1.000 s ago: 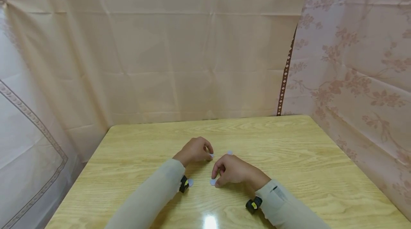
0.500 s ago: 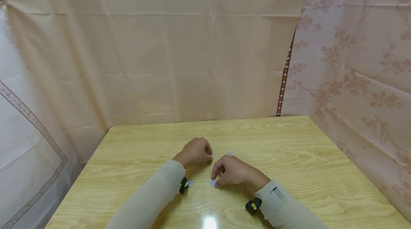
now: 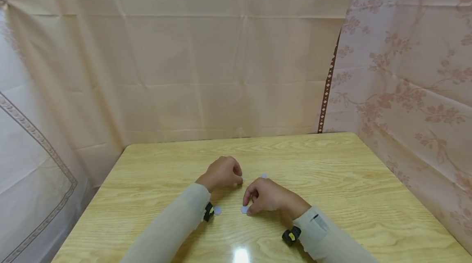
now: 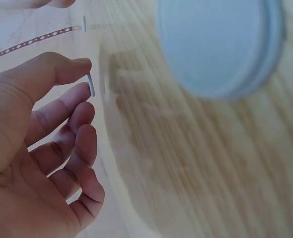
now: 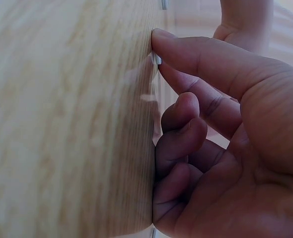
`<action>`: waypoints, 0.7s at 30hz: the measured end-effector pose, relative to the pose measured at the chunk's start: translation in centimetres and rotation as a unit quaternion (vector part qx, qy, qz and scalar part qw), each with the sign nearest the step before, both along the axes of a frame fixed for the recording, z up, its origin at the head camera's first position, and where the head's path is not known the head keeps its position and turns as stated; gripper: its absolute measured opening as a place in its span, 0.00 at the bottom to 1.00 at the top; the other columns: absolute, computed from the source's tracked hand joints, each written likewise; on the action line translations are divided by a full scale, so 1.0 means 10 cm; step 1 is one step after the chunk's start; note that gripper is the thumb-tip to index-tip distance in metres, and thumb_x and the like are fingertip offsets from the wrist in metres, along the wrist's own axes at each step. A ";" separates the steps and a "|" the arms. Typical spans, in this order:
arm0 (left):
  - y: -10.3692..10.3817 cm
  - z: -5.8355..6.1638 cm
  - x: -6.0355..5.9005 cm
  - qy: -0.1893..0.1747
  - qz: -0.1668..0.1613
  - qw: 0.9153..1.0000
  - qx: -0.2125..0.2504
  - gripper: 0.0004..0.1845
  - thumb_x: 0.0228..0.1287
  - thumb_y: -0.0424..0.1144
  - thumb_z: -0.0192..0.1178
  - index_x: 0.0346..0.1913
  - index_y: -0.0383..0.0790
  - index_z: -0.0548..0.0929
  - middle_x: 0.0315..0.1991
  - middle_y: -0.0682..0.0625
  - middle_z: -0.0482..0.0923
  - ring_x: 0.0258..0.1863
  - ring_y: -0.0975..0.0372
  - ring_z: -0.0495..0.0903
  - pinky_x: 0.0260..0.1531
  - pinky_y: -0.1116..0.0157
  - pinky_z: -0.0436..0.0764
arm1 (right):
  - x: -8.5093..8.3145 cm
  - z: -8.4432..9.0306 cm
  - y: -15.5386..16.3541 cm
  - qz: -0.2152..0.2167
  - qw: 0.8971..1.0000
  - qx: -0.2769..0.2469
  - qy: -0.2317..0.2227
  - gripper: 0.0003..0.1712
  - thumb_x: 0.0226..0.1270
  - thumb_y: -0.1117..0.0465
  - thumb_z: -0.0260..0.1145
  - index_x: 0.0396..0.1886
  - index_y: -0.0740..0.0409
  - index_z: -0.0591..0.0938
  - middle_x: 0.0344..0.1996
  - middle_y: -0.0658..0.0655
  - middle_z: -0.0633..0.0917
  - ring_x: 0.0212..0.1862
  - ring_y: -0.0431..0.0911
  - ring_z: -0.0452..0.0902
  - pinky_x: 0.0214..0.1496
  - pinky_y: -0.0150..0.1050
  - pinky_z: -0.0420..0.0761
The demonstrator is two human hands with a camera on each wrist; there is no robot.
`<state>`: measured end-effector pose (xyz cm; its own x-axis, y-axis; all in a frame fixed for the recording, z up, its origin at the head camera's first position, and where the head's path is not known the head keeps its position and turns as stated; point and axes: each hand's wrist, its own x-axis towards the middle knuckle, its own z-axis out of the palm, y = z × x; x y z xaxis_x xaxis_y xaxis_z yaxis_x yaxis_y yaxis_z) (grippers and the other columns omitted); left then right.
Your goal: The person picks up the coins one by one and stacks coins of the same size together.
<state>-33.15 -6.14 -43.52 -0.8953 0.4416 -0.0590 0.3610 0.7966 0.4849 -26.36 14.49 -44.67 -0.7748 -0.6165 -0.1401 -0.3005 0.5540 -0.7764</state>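
My left hand [image 3: 223,171] pinches a thin white disc [image 4: 91,84] by its edge between thumb and index finger, just above the wooden table [image 3: 166,164]. Nearer to me, the right hand [image 3: 271,196] holds a second white disc [image 3: 244,209] between thumb and index fingertip, low at the tabletop. Its other fingers curl against the wood in the right wrist view, where only a sliver of the disc [image 5: 159,58] shows. Another round white disc [image 3: 217,210] lies beside the left wrist camera. One more disc [image 3: 263,176] lies just beyond the right hand, partly covered by it.
A black wrist camera [image 3: 209,211] sits under the left cuff, another camera [image 3: 291,235] under the right. Beige curtain [image 3: 221,70] hangs behind the table's far edge, with flowered cloth [image 3: 416,91] on the right and white cloth [image 3: 29,152] on the left.
My left hand has shifted slightly left with its disc, and its wrist camera has moved along. The right hand stays in place on its disc.
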 end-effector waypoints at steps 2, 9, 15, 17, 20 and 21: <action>-0.02 0.01 0.00 0.000 0.005 1.000 0.003 0.05 0.57 0.44 0.76 0.32 0.53 0.89 0.33 0.61 0.85 0.33 0.65 0.80 0.36 0.63 0.81 | 0.00 0.00 0.00 0.000 1.000 -0.001 -0.001 0.07 0.56 0.62 0.82 0.32 0.48 0.90 0.17 0.48 0.78 0.19 0.38 0.66 0.22 0.32 0.65; -0.05 0.06 0.02 -0.002 0.017 1.000 0.025 0.06 0.55 0.45 0.76 0.32 0.52 0.89 0.32 0.61 0.84 0.32 0.64 0.80 0.36 0.62 0.81 | -0.01 -0.01 0.00 0.002 1.000 0.000 -0.003 0.07 0.57 0.61 0.81 0.33 0.48 0.90 0.17 0.47 0.78 0.19 0.38 0.66 0.22 0.31 0.66; -0.08 0.07 0.05 0.006 0.026 0.999 0.044 0.05 0.58 0.45 0.74 0.33 0.51 0.89 0.30 0.60 0.84 0.30 0.65 0.80 0.33 0.64 0.80 | 0.00 -0.01 0.00 0.004 1.000 0.000 -0.002 0.07 0.57 0.62 0.81 0.33 0.49 0.90 0.17 0.48 0.78 0.19 0.38 0.66 0.22 0.31 0.65; -0.10 0.07 0.07 0.006 0.024 0.998 0.054 0.05 0.58 0.45 0.74 0.33 0.50 0.89 0.30 0.60 0.84 0.30 0.64 0.80 0.32 0.64 0.79 | 0.00 -0.01 0.00 0.004 1.000 -0.001 -0.002 0.07 0.57 0.62 0.81 0.33 0.48 0.90 0.17 0.48 0.78 0.19 0.38 0.66 0.22 0.31 0.66; -0.12 0.09 0.10 0.008 0.022 0.997 0.067 0.05 0.58 0.45 0.74 0.32 0.50 0.89 0.31 0.59 0.84 0.29 0.64 0.79 0.32 0.64 0.79 | 0.00 0.00 0.00 0.004 1.000 -0.002 -0.001 0.08 0.56 0.62 0.82 0.33 0.49 0.90 0.18 0.48 0.79 0.20 0.38 0.67 0.22 0.31 0.66; -0.13 0.10 0.11 0.009 0.021 0.997 0.071 0.05 0.58 0.45 0.74 0.32 0.50 0.89 0.32 0.58 0.84 0.29 0.64 0.79 0.32 0.64 0.79 | -0.01 0.00 0.00 0.004 1.000 -0.001 -0.001 0.08 0.56 0.62 0.82 0.33 0.49 0.90 0.18 0.49 0.79 0.20 0.38 0.67 0.22 0.31 0.66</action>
<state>-32.09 -7.47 -42.57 -0.9135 0.4065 0.0180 0.3388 0.7353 0.5870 -26.42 14.50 -44.67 -0.7695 -0.6230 -0.1406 -0.3036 0.5504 -0.7777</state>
